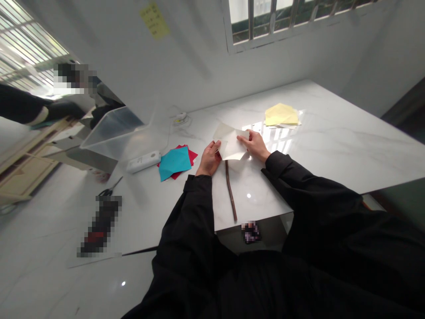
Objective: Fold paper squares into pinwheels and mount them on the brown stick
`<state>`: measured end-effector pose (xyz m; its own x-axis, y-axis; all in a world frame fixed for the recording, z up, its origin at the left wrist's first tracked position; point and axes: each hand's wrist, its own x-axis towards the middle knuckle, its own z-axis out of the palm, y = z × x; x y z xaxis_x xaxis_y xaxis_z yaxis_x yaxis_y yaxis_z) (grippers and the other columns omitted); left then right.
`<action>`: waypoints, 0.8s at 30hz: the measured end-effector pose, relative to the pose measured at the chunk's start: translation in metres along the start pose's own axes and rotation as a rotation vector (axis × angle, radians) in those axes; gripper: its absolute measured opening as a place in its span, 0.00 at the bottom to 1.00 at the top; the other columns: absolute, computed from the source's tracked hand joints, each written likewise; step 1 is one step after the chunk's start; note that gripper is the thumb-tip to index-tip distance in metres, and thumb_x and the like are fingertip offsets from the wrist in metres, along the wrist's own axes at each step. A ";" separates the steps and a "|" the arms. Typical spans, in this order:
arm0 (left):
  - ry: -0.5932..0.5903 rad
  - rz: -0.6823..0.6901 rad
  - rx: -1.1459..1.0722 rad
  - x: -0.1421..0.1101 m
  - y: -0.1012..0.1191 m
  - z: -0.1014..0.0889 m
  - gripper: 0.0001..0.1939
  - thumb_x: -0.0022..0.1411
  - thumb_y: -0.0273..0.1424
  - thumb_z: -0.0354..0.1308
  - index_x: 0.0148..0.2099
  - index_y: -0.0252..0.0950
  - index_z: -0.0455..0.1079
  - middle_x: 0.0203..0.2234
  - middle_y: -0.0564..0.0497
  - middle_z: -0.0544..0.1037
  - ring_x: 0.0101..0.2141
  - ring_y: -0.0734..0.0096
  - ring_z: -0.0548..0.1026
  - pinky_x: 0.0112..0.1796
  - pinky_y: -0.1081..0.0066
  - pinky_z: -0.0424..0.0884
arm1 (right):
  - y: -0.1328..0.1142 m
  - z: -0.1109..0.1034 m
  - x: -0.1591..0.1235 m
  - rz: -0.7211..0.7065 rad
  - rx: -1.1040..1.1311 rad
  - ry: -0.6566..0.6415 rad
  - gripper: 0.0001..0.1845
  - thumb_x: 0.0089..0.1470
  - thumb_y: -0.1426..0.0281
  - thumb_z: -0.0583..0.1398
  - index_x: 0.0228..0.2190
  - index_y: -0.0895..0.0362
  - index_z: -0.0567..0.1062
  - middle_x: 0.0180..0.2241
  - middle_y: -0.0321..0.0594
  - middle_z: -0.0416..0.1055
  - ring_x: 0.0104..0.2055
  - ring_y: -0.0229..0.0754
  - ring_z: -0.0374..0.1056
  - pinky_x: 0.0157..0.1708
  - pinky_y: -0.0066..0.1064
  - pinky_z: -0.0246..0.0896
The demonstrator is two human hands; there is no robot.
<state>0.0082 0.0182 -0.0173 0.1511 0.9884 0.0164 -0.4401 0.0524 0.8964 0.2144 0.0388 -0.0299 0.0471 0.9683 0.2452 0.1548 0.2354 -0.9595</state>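
Between my two hands is a creased sheet of cream-coloured paper [231,144], raised over the white marbled table [335,133]. My left hand [210,158] pinches its left edge, thumb on top. At the right edge, my right hand [255,145] grips the paper between thumb and fingers. A thin brown stick [229,190] lies on the table below the sheet, its far end hidden under the paper. To the left of my left hand rests a turquoise sheet of paper [175,162] on top of red paper [191,155].
Yellow paper [281,115] lies at the back right. Left of me are a white power strip [144,162], a clear plastic bin [116,133] and scissors [108,191]. A black-sleeved person [23,104] is at the far left. A wall with a barred window [275,20] stands behind the table.
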 end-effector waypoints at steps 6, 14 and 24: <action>0.024 -0.013 -0.011 -0.001 0.002 0.003 0.15 0.63 0.36 0.72 0.49 0.35 0.77 0.50 0.43 0.84 0.59 0.57 0.78 0.60 0.61 0.73 | -0.003 0.000 -0.001 -0.001 -0.012 0.009 0.25 0.51 0.45 0.69 0.32 0.52 0.72 0.23 0.35 0.66 0.29 0.44 0.66 0.27 0.33 0.61; 0.037 -0.022 0.002 -0.003 0.004 0.005 0.15 0.63 0.35 0.72 0.49 0.35 0.77 0.49 0.43 0.84 0.59 0.57 0.78 0.59 0.62 0.73 | -0.001 0.001 0.000 -0.002 0.006 0.015 0.25 0.51 0.46 0.70 0.31 0.53 0.72 0.25 0.36 0.68 0.31 0.45 0.67 0.28 0.34 0.62; 0.028 -0.034 -0.005 -0.003 0.004 0.002 0.16 0.61 0.34 0.73 0.48 0.36 0.75 0.46 0.45 0.84 0.54 0.58 0.81 0.58 0.62 0.75 | 0.001 0.000 0.002 -0.013 0.036 0.066 0.22 0.52 0.49 0.70 0.31 0.52 0.71 0.27 0.36 0.69 0.33 0.45 0.68 0.31 0.33 0.64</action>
<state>0.0076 0.0153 -0.0129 0.1409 0.9897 -0.0265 -0.4397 0.0866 0.8940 0.2148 0.0412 -0.0304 0.1108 0.9577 0.2655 0.1207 0.2522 -0.9601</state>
